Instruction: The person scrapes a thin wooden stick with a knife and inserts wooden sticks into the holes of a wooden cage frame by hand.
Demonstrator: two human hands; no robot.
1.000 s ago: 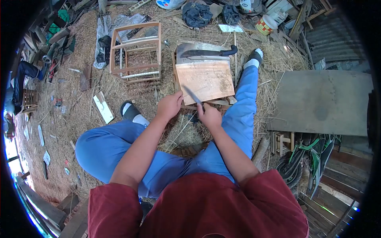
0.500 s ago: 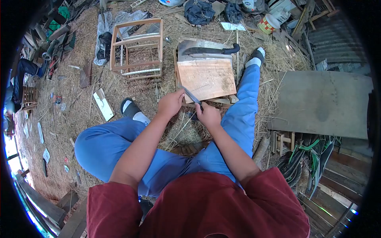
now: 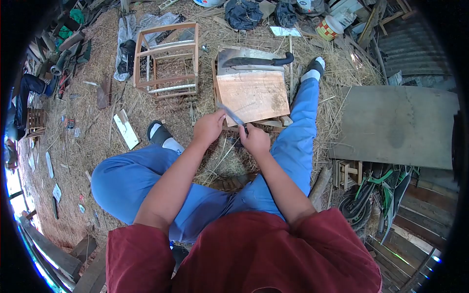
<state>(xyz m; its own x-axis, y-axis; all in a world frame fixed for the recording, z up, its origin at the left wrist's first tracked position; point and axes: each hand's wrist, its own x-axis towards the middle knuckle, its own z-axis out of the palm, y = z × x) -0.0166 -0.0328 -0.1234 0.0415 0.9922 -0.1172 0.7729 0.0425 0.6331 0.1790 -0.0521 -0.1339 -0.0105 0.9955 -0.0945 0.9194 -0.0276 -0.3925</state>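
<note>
My right hand (image 3: 256,139) is closed around the dark handle of a knife (image 3: 231,114), whose blade points up and left. Beside the blade tip, my left hand (image 3: 209,128) is closed at the near left corner of a wooden board (image 3: 254,97); what its fingers pinch is too small to make out. Across the far part of the board, on a greyish panel (image 3: 229,54), lies a machete (image 3: 254,62) with a black curved handle. A thin stick lies just below the machete.
A wooden frame (image 3: 193,58) stands at the far left of the board. A large grey panel (image 3: 395,127) lies on the right, above a green and black motorbike (image 3: 386,190). A bucket (image 3: 330,28) and black bags (image 3: 243,15) sit at the back. Another person's leg (image 3: 32,87) shows at far left.
The knife blade has shifted slightly left towards my left hand, with its tip now above those fingers. My right hand has moved slightly left. The machete and board stay in place.
</note>
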